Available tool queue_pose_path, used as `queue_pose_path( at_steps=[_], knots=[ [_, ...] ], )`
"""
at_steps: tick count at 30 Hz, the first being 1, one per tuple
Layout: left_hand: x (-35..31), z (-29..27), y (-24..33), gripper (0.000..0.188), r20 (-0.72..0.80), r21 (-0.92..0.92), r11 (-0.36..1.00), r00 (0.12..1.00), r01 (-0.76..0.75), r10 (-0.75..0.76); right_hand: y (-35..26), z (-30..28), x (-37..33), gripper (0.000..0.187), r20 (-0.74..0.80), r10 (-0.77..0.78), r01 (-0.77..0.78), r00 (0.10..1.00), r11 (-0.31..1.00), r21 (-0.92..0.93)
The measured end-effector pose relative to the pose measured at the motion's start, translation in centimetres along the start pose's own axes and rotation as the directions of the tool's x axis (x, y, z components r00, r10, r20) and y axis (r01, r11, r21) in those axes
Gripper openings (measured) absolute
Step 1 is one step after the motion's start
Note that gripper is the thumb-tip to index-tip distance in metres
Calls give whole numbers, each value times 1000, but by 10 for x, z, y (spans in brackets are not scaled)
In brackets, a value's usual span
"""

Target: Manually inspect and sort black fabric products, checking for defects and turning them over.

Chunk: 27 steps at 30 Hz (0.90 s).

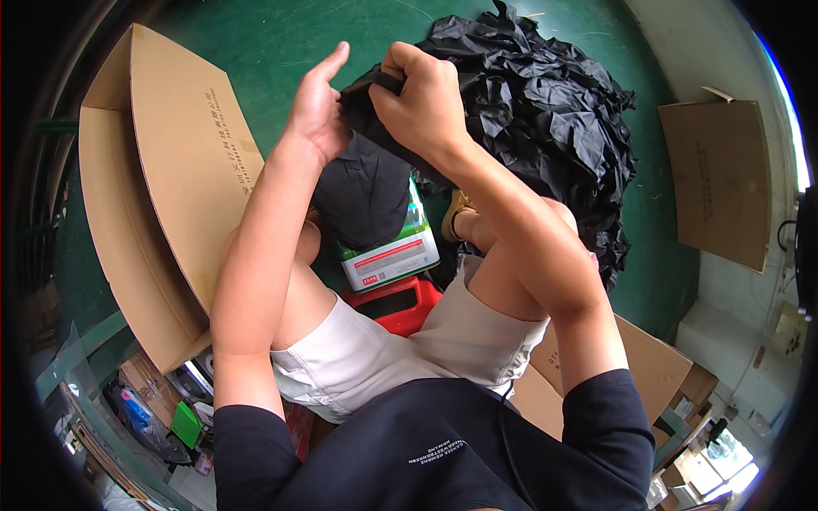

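Observation:
Black fabric (pixel 366 192) hangs from between my hands and drapes down in front of me. My right hand (pixel 422 102) is closed around its upper edge, with the fingers curled in a fist. My left hand (pixel 319 109) is beside the fabric with the thumb stretched up and away from it. The palm touches or nearly touches the cloth, and the other fingers are mostly hidden. Under the hanging fabric stands a white and green container (pixel 392 260), its upper part covered. A red plastic object (pixel 409 317) with a dark opening lies between my thighs.
A large heap of crumpled black fabric (pixel 545 111) covers the green floor (pixel 256 43) ahead and right. At left stands a tall open cardboard box (pixel 192 128). Another carton (pixel 720 183) is by the right wall, and cardboard (pixel 643 362) lies beside my right hip. Clutter fills the lower left.

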<state>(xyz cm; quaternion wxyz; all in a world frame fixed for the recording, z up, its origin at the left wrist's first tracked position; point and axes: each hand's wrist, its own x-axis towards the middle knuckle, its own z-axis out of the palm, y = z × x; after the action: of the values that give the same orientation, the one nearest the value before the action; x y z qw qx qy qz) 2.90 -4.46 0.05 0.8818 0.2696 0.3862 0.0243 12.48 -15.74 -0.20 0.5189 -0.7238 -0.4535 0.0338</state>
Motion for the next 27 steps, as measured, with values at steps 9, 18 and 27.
queue_pose_path(
  at_steps=[9, 18, 27],
  knots=[
    [11, -8, -8, 26, 103, 22, 996, 991, -92, 89, -8, 8, -8, 18, 53, -294, 294, 954, 896, -333],
    [14, -26, 21, 56, 38, 68, 738, 741, -671, 670, -18, 11, -28, 11, 668, -309, 449, 677, 892, -43],
    [-31, 17, 13, 77, 255, 378, 581, 685, -721, 683, 25, -72, 30, 16, 151, 62, -141, 987, 790, 597]
  ],
)
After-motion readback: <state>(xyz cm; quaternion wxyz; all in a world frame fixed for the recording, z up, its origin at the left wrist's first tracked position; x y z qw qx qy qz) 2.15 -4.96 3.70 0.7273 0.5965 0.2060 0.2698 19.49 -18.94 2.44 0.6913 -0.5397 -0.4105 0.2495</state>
